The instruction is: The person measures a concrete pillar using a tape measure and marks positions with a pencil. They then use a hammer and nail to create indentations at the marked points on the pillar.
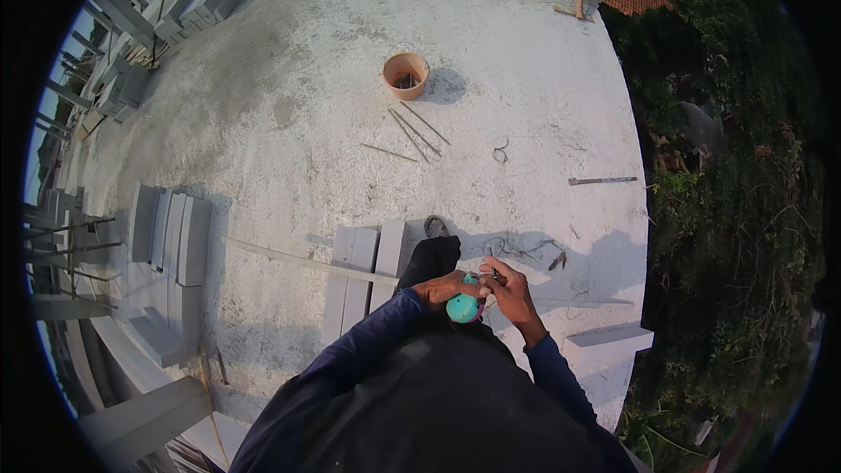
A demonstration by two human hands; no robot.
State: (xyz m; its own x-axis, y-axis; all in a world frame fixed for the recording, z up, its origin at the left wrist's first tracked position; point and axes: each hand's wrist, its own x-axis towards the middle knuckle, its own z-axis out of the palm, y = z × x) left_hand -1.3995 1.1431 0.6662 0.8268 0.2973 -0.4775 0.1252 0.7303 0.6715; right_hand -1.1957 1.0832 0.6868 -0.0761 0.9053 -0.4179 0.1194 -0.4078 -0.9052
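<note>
Between both hands (pixel 444 289) (pixel 517 296) | rounded turquoise object (pixel 463 309) | left gripping it | right pinching a slim dark piece (pixel 491 250)

Curled left hand (pixel 445 288) beside right hand (pixel 513 292)

Lower centre: turquoise rounded object (pixel 463 309) in left hand (pixel 445 289), right hand (pixel 515 294) beside it. Upper centre: orange round bucket (pixel 406 66) on pale concrete floor (pixel 298 61), 4 thin straight rods (pixel 425 123) just below.

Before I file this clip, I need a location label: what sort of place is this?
Probably a building site, on what looks like a raised concrete floor: pale blocks stand stacked, thin rods lie near an orange bucket, and greenery shows beyond the edge.
</note>
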